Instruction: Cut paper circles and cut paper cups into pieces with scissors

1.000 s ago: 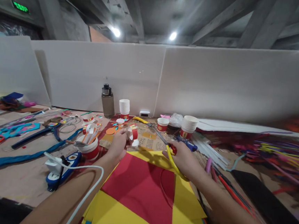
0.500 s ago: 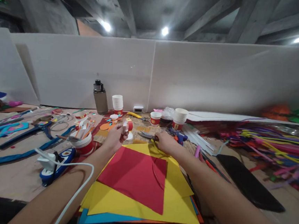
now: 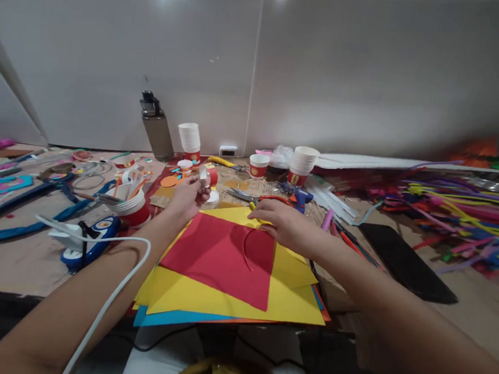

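My left hand (image 3: 190,196) is closed, pinching a red-and-white paper cup piece (image 3: 210,176) above the far edge of the paper sheets. My right hand (image 3: 283,222) hovers low over the upper right of the sheets, fingers curled; what lies between them is hidden. Beyond its fingertips lie scissors (image 3: 242,195), blades pointing left, with something orange-red behind the hand. A red square sheet (image 3: 221,260) rests on yellow sheets (image 3: 292,298), with blue ones (image 3: 181,319) underneath. A thin curved red strip (image 3: 246,248) shows on the red sheet, close to my right fingers.
On the left stand a cup of tools (image 3: 134,209) and a blue power strip (image 3: 96,243) with a white cable crossing my left forearm. Cup stacks (image 3: 190,138) and a bottle (image 3: 158,135) stand behind. A black phone-like slab (image 3: 404,261) and colourful pipe cleaners (image 3: 460,217) lie right.
My view has tilted down. My right hand has drawn back from the scissors toward me, and more of their orange-red part shows. My left hand still holds the cup piece.
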Demonstrator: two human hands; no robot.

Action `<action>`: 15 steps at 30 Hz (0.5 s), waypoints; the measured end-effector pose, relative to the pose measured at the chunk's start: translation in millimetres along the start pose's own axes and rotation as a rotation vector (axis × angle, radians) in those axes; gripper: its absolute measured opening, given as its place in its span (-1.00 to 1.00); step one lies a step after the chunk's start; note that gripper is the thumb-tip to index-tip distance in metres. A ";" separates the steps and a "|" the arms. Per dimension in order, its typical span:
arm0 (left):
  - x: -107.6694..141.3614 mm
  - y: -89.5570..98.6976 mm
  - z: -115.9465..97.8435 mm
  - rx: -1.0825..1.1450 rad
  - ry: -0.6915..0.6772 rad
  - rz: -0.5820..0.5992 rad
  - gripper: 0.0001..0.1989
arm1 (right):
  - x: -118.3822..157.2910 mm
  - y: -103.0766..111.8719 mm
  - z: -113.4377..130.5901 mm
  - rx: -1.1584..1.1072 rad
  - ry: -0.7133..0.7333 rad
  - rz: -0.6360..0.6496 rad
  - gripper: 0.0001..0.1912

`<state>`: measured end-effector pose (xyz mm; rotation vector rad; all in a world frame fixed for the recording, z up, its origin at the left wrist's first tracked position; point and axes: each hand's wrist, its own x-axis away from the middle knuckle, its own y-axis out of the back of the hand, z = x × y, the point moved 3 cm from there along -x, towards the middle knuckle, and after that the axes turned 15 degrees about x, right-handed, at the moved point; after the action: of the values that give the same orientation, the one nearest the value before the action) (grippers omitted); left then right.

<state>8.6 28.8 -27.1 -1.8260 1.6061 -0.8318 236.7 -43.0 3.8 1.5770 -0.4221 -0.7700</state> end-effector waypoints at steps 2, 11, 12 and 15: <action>-0.2 1.2 1.2 -0.010 -0.001 0.003 -0.77 | 3.8 -4.2 8.4 0.050 0.090 0.068 -0.64; 0.7 0.9 3.4 -0.069 -0.006 0.037 -0.81 | 2.1 -10.8 26.7 0.209 0.236 0.104 -0.78; 1.3 0.3 2.8 -0.075 -0.012 0.037 -0.81 | 1.5 -10.8 23.1 0.200 0.206 0.096 -0.78; 2.5 -1.1 1.2 -0.075 -0.021 0.042 -0.81 | 1.7 -6.6 12.0 0.077 0.119 0.057 -0.78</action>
<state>10.5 26.5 -26.9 -1.8390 1.6771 -0.7402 228.6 -51.8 -3.1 1.6666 -0.4123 -0.6197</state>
